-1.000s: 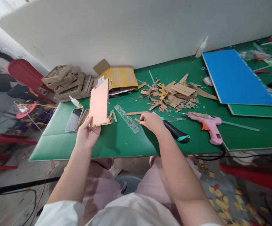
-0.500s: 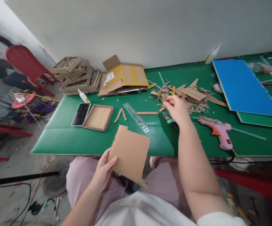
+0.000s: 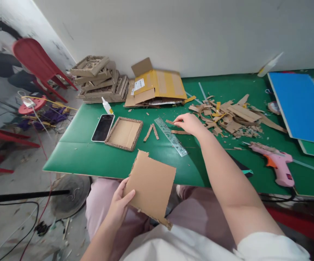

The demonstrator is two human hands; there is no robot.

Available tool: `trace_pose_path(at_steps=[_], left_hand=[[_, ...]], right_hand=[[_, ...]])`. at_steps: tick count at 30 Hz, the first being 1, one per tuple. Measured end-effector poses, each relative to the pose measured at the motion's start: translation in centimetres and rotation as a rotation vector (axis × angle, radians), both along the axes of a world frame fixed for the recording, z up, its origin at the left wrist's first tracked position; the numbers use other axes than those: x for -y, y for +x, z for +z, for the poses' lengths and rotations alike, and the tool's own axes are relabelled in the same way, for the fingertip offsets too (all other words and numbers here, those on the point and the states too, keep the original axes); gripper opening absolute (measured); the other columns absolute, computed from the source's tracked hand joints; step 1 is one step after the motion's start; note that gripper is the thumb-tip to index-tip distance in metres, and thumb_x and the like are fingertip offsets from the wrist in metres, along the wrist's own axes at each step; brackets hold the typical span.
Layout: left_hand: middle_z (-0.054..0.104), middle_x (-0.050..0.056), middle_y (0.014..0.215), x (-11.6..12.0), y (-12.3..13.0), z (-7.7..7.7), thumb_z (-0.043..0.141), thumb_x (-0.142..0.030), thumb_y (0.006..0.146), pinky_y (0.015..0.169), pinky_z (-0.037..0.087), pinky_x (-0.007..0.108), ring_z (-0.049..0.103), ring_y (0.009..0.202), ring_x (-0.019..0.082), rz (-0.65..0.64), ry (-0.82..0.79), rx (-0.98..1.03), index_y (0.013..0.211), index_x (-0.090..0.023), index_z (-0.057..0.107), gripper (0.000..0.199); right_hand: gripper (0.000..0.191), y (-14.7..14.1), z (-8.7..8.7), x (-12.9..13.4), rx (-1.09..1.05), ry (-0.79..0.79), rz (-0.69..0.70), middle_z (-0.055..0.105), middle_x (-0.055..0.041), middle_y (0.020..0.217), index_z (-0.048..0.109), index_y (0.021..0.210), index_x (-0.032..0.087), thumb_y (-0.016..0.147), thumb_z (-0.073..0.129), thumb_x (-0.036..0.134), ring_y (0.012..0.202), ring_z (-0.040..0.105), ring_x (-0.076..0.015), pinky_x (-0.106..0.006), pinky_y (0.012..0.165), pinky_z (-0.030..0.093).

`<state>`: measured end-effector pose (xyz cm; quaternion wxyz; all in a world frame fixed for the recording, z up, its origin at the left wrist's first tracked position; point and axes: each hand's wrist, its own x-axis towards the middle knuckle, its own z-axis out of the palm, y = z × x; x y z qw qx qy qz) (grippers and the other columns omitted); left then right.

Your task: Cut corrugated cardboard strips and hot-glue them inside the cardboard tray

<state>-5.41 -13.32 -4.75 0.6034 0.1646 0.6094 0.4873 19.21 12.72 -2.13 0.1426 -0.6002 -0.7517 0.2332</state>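
My left hand [image 3: 121,201] grips the left edge of a flat cardboard sheet [image 3: 153,185] above my lap. Over the green table, my right hand [image 3: 186,123] pinches a small cardboard strip [image 3: 170,122], near the top of a clear ruler [image 3: 170,137]. Another strip [image 3: 181,132] lies just below those fingers. Two short strips [image 3: 152,132] rest left of the ruler. Farther left is a shallow cardboard tray [image 3: 124,133], its edge against a phone [image 3: 102,127].
Cardboard scraps [image 3: 235,114] are heaped right of my right hand. A pink glue gun [image 3: 279,163] and a blue board [image 3: 301,105] lie farther right. Stacked cardboard frames [image 3: 99,79] and an opened box [image 3: 159,87] stand at the back. A person sits at far left.
My right hand has moved left from the scrap pile and now holds a small strip. My left hand still holds the sheet. The view has shifted, and the cutter lies partly behind my right forearm.
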Motion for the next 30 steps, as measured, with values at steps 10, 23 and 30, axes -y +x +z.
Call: trace_pose_path(at_steps=[10,23,30], left_hand=[[0.067,0.002,0.102,-0.3,-2.6,-2.5,0.080,-0.028,0.056,0.072,0.049,0.020,0.061,0.089,0.015,0.022,0.040,0.030,0.104,-0.022,0.060,0.053],[0.068,0.002,0.096,0.3,-2.1,-2.1,0.079,-0.028,0.055,0.069,0.049,0.020,0.062,0.082,0.014,0.099,0.079,0.093,0.101,-0.022,0.062,0.049],[0.067,0.002,0.100,0.8,-3.3,-2.9,0.079,-0.028,0.058,0.072,0.049,0.020,0.061,0.087,0.014,0.057,0.102,0.127,0.102,-0.024,0.062,0.047]], right_hand=[[0.020,3.0,-0.6,-0.2,0.124,-0.022,-0.011,0.069,-0.0023,0.098,0.070,0.089,0.021,0.076,0.060,0.033,0.088,0.060,-0.0173,-0.025,0.070,0.041],[0.009,1.2,1.7,6.1,0.296,0.286,0.088,0.066,-0.0020,0.091,0.062,0.082,0.019,0.082,0.055,0.025,0.086,0.058,-0.0154,-0.025,0.069,0.039],[0.013,-1.8,4.6,9.2,0.046,0.711,0.305,0.066,-0.0026,0.076,0.062,0.074,0.018,0.083,0.053,0.023,0.075,0.059,-0.0138,-0.025,0.067,0.043]])
